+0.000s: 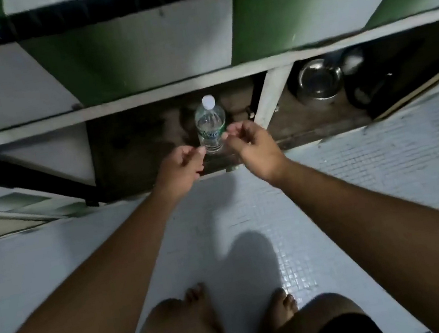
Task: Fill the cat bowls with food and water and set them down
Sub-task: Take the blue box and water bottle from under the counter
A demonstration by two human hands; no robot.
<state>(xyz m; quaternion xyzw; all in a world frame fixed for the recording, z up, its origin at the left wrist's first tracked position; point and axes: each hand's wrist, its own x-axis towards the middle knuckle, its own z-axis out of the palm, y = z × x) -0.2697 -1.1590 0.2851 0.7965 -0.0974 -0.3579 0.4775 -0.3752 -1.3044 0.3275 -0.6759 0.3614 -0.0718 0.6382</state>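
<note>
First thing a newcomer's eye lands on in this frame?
The clear water bottle with a white cap, standing upright in the dark open space under the counter, dead centre. The left hand and right hand flank it, loosely curled and not gripping it. Further right, in the next compartment, a shiny metal bowl sits on the floor.

Both bare arms reach forward from the bottom corners of the frame and converge toward the centre. The left hand (180, 164) sits just left of centre, fingers curled loosely inward, thumb and forefinger near each other, holding nothing. The right hand (252, 144) is beside it, slightly higher, curled likewise and empty, wrist bent a little. Two bare feet and knees in dark shorts show at the bottom centre.
</note>
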